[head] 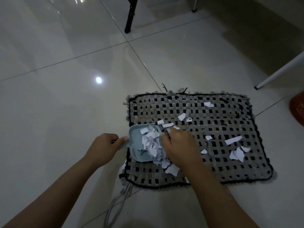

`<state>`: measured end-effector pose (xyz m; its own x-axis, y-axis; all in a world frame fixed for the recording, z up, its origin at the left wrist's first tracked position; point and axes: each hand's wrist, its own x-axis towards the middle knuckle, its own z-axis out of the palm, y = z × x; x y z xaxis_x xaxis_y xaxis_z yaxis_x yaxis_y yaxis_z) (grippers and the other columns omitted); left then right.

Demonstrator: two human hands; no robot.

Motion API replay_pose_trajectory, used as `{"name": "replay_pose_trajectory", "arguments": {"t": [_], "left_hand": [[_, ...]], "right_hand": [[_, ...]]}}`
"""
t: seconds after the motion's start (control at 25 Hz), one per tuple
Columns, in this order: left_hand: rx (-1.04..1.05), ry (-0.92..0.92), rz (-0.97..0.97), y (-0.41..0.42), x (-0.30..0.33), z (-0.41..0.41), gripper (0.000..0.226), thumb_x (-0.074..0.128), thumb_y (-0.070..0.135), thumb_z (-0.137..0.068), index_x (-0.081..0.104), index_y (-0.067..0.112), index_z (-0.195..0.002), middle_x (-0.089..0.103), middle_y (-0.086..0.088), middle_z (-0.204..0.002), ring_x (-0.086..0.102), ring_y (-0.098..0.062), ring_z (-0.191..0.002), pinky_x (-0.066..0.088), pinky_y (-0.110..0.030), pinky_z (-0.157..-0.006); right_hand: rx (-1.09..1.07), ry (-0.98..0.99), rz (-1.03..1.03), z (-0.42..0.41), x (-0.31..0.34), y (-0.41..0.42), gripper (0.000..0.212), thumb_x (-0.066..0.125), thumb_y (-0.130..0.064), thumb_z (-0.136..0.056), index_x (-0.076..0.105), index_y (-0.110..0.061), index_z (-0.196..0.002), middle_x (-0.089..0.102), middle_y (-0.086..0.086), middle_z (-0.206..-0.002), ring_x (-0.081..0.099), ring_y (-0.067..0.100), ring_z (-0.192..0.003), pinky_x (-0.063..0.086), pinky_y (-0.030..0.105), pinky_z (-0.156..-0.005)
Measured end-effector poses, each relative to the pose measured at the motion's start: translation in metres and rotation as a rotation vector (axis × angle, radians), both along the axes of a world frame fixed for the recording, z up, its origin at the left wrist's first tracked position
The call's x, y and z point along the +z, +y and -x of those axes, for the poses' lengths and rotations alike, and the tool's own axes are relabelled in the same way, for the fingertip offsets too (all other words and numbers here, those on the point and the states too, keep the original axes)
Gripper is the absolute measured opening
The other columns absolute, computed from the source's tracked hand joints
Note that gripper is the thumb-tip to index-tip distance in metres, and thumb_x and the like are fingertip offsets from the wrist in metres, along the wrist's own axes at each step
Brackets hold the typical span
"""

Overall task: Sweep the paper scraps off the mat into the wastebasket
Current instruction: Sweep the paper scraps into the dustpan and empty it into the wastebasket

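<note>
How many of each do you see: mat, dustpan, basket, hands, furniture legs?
Mat: 1
Dustpan: 1
Basket: 1
Hands: 2, left and right
Furniture legs: 3, black, metal, white
Total: 8

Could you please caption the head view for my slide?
Left hand holds a dustpan while right hand sweeps paper scraps off the mat.
</note>
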<state>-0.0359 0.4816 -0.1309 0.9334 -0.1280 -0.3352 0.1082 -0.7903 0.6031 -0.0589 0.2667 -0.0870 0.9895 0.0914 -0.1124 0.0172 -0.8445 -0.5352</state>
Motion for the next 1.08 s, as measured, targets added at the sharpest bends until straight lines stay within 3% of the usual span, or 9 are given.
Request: {"name": "replay_pose_trajectory", "arguments": {"t": [0.16,0.48,0.6,0.76,0.88,0.96,1.08], "left_hand": [[0.011,0.014,0.024,0.006,-0.005,0.001,0.050,0.050,0.043,-0.089,0.044,0.007,-0.054,0.037,-0.008,-0.050,0.034,-0.018,-0.047,0.025,-0.028,-0.051],[-0.061,-0.009,-0.030,0.016,-0.006,-0.006,0.051,0.055,0.042,-0.088,0.052,0.005,-0.052,0.039,-0.001,-0.044,0.036,-0.015,-0.043,0.026,-0.027,-0.049],[-0.082,-0.006,-0.013,0.011,-0.008,-0.005,0.050,0.055,0.040,-0.088,0.048,0.008,-0.051,0.037,-0.002,-0.044,0.034,-0.016,-0.044,0.025,-0.028,-0.049],[-0.064,-0.009,-0.006,0.004,-0.011,0.004,0.049,0.052,0.042,-0.088,0.043,0.007,-0.055,0.036,-0.009,-0.051,0.033,-0.019,-0.047,0.023,-0.029,-0.049],[-0.027,-0.010,0.026,0.001,-0.008,0.007,0.050,0.053,0.040,-0.089,0.040,0.006,-0.054,0.033,-0.008,-0.049,0.032,-0.019,-0.047,0.022,-0.029,-0.049],[0.012,0.009,0.056,-0.002,-0.006,0.009,0.051,0.054,0.040,-0.089,0.038,0.007,-0.054,0.032,-0.007,-0.049,0.031,-0.019,-0.047,0.022,-0.029,-0.050],[0.064,0.044,0.080,-0.006,-0.006,0.011,0.052,0.054,0.042,-0.088,0.035,0.008,-0.053,0.033,-0.009,-0.051,0.032,-0.019,-0.049,0.023,-0.029,-0.051]], "right_hand": [[-0.153,-0.017,-0.009,-0.006,0.010,-0.020,0.046,0.045,-0.017,-0.093,0.025,-0.020,-0.051,0.030,-0.002,-0.046,0.028,0.011,-0.040,0.021,0.025,-0.043],[-0.619,-0.060,0.158,0.055,0.001,-0.055,0.050,0.044,-0.011,-0.089,0.018,-0.019,-0.047,0.022,-0.003,-0.040,0.023,0.014,-0.036,0.016,0.018,-0.042],[-0.562,-0.159,0.204,0.062,-0.009,-0.040,0.034,0.041,-0.016,-0.081,0.028,-0.015,-0.050,0.015,-0.009,-0.039,0.010,0.002,-0.033,0.006,0.009,-0.045],[-0.506,-0.209,0.146,0.046,-0.017,-0.009,0.034,0.032,-0.023,-0.079,0.042,-0.010,-0.049,0.021,-0.007,-0.040,0.005,-0.003,-0.036,0.000,0.009,-0.043],[-0.457,-0.203,0.116,0.027,-0.021,0.008,0.028,0.040,-0.017,-0.079,0.052,-0.004,-0.056,0.027,-0.001,-0.038,0.006,-0.005,-0.040,0.002,0.013,-0.042],[-0.403,-0.215,0.117,0.017,-0.020,0.017,0.023,0.046,-0.012,-0.074,0.059,0.004,-0.063,0.015,-0.010,-0.041,0.005,-0.003,-0.040,0.002,0.014,-0.043],[-0.278,-0.153,0.064,0.013,-0.014,0.014,0.022,0.039,-0.015,-0.081,0.049,-0.006,-0.063,0.015,-0.010,-0.045,0.014,0.003,-0.039,0.007,0.020,-0.042]]}}
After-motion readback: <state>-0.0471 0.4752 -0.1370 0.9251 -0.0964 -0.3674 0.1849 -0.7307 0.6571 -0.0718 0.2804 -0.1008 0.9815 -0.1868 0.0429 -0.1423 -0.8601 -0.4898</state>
